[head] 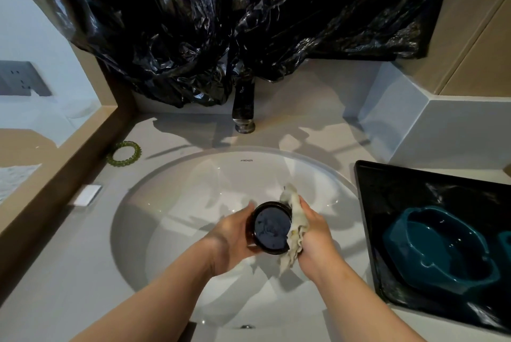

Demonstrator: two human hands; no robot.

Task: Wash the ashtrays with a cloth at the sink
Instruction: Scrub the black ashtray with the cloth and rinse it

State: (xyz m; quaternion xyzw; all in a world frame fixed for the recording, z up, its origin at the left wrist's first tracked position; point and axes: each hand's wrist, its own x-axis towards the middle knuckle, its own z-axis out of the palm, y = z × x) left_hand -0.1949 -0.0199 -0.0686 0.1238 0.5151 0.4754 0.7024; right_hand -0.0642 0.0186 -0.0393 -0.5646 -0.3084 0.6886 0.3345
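Black plastic (221, 23) hangs at 12 o'clock above the white sink (179, 175). At 3 o'clock a black tray (387, 195) holds a teal ashtray (442, 247). Over the sink, the left hand (229, 239) has its grip round a black ashtray (272, 228); the right hand (315, 236) has its grip bunching a cloth (296, 220) against its 3 o'clock side

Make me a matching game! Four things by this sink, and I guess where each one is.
Things:
1. black ashtray
2. cloth
3. teal ashtray
4. hair tie

Places:
A. on the tray
B. in the right hand
C. on the counter, left of the sink
D. in the left hand

Pairs: 1-D, 2-B, 3-A, 4-C
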